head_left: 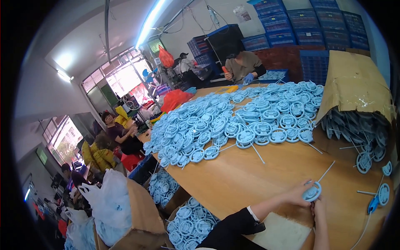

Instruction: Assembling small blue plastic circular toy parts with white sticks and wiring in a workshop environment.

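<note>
Near the front right of the table I hold a light-blue round plastic part (312, 192) with a thin straight stem rising from its rim. My left hand (299, 194) is closed on the part's left side. Against its lower edge, my right hand (320, 209) is closed too; its fingertips are partly hidden. Right of my hands lies a blue tool (373, 204) with a pale cord, beside another round part (383, 194). A pale flat sheet (283, 232) lies under my left forearm.
A large heap of similar parts (216, 125) covers the wooden table's (233, 179) far side. A tipped cardboard box (358, 87) spills more at right. Filled boxes (193, 223) and plastic bags (110, 204) stand at left. Across the table sits a gloved co-worker (246, 68).
</note>
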Tool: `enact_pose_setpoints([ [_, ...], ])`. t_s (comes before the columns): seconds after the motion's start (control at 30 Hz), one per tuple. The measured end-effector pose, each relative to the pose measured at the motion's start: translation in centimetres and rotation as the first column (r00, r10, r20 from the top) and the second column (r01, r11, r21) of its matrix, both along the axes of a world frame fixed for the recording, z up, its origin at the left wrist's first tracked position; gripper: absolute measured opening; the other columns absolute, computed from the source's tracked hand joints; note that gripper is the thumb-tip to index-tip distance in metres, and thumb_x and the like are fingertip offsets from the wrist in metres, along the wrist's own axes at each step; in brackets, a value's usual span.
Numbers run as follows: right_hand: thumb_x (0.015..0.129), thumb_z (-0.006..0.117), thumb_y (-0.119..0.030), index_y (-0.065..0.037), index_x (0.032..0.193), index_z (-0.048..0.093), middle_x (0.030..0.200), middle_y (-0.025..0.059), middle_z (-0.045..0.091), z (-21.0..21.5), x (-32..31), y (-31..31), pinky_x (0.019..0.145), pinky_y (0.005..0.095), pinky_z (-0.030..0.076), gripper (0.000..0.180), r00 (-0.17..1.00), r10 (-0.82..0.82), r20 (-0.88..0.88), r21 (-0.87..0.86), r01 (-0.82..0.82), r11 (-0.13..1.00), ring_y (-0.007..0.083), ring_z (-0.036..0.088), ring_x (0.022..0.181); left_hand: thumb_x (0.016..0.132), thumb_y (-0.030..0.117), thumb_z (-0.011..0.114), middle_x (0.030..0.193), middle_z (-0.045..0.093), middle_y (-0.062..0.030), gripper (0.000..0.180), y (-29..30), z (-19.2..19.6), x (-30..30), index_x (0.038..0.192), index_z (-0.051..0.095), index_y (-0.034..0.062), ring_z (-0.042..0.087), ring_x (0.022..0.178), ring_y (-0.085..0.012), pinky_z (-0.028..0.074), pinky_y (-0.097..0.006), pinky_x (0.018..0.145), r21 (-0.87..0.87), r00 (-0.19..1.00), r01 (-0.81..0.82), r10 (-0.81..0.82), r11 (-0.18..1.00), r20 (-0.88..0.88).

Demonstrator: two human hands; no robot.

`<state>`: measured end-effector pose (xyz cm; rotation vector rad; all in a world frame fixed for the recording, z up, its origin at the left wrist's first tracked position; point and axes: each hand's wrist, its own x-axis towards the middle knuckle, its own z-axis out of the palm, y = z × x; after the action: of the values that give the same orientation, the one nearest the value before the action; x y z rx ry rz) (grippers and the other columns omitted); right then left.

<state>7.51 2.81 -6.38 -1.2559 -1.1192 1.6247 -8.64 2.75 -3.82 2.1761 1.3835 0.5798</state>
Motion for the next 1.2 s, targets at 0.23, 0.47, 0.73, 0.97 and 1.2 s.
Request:
enact_pose_setpoints([
  [0.23,0.083,0.046,-0.018,-0.005,0.063,0.049,0.044,-0.0022,0.038,0.9,0.0,-1.1,0.026,0.0210,0.020,0.024,0.999,0.047,-0.023,-0.051,-0.048,0.998,0.0061,0.030,0.030,0.079,0.049,0.044,0.113,0.048,-0.0116,0.056,1.7,-2.3,-2.5,0.119,0.040,0.0104,0.051,0.099,-0.0239,0.043,-0.037,0.081,-0.644,0.451,0.210,0.512,0.736,0.732],
  [0.47,0.085,0.046,-0.024,-0.005,0.066,0.052,0.046,-0.0021,0.041,2.2,-1.2,-1.2,0.029,0.0204,0.026,0.027,0.971,0.238,0.000,-0.042,-0.238,0.970,0.0064,0.036,0.033,0.088,0.044,0.031,0.100,0.056,-0.0078,0.046,1.8,-1.9,-2.0,0.107,0.049,0.0067,0.054,0.089,-0.0157,0.044,-0.032,0.080,-0.654,0.364,0.194,0.565,0.731,0.740],
  [0.73,0.085,0.046,-0.025,-0.004,0.069,0.053,0.048,-0.0006,0.045,1.9,-0.7,-1.1,0.029,0.0202,0.030,0.028,0.977,0.205,0.056,-0.136,-0.196,0.971,0.0071,0.041,0.035,0.087,0.027,0.044,0.088,0.058,-0.0071,0.024,1.7,-3.6,-1.1,0.094,0.052,0.0045,0.057,0.078,-0.0161,0.047,-0.030,0.072,-0.687,0.199,0.119,0.661,0.717,0.724],
  [0.97,0.085,0.046,-0.024,-0.004,0.068,0.052,0.046,-0.0002,0.044,2.3,-0.7,-1.7,0.027,0.0202,0.028,0.027,0.993,0.114,-0.024,-0.187,-0.116,0.975,0.0071,0.040,0.034,0.088,0.024,0.042,0.091,0.057,-0.0078,0.024,0.1,-3.0,0.4,0.097,0.050,0.0032,0.056,0.082,-0.0165,0.047,-0.031,0.074,-0.649,0.186,0.122,0.625,0.751,0.758],
  [1.2,0.085,0.047,-0.024,-0.003,0.066,0.051,0.046,0.0004,0.044,2.0,-0.5,-1.4,0.027,0.0207,0.028,0.028,0.993,0.113,-0.044,-0.169,-0.119,0.978,0.0073,0.040,0.033,0.089,0.024,0.041,0.094,0.056,-0.0086,0.026,0.5,-3.9,0.2,0.100,0.048,0.0020,0.055,0.085,-0.0173,0.046,-0.031,0.075,-0.611,0.099,0.113,0.603,0.784,0.792],
])
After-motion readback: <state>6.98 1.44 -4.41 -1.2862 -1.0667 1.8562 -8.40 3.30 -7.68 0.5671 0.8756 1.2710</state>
